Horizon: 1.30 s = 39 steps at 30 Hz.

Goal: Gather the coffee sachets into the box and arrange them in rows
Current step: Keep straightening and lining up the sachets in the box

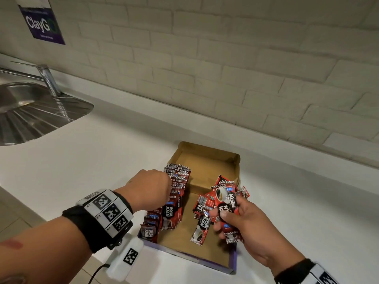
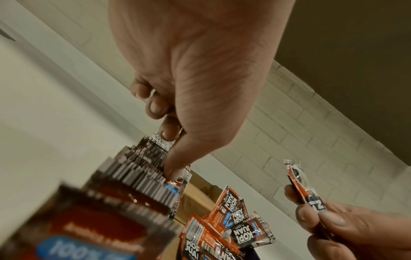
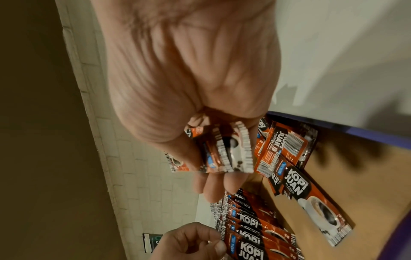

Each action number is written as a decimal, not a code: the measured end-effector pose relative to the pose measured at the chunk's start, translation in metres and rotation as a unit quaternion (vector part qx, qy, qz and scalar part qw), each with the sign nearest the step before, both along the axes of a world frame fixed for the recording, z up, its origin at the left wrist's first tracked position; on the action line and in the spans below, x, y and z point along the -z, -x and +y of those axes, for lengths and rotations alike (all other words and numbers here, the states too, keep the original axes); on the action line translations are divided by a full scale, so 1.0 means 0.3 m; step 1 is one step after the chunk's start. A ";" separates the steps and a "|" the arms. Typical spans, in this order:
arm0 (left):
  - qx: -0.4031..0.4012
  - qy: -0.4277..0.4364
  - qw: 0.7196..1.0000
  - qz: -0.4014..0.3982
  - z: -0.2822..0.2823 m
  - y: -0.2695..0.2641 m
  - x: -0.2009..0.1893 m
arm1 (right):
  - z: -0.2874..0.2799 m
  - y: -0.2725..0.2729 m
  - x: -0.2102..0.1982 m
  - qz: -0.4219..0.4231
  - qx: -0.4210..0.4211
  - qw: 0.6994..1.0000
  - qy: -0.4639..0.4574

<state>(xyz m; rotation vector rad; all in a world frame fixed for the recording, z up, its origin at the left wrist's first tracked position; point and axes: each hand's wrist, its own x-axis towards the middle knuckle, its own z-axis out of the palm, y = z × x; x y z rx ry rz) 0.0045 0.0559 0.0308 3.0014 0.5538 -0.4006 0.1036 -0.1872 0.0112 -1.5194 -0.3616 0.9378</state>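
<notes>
The left hand (image 1: pixel 150 189), fingers curled, pinches the top of a leaning row of red-and-black foil coffee sachets (image 1: pixel 176 193) along the left wall of the shallow brown cardboard box (image 1: pixel 207 160). The right hand (image 1: pixel 244 222) grips a small bundle of sachets (image 1: pixel 226 203) above the box's right side, over a loose heap of sachets (image 1: pixel 202 214) just left of its fingers.

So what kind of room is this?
Probably a kitchen or office pantry: a steel sink with a tap set into a white counter, and a tiled wall behind.
</notes>
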 end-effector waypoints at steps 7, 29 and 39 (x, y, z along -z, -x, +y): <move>-0.025 0.008 1.000 -0.007 0.009 0.003 -0.011 | -0.002 0.004 -0.007 -0.001 0.006 1.000 0.020; -0.055 0.422 0.895 -0.135 -0.231 -0.028 -0.100 | 0.017 -0.048 -0.050 -0.002 0.125 0.987 -0.097; -0.078 0.442 0.864 -0.227 -0.223 -0.053 -0.124 | 0.026 -0.025 -0.073 -0.073 0.069 0.994 -0.039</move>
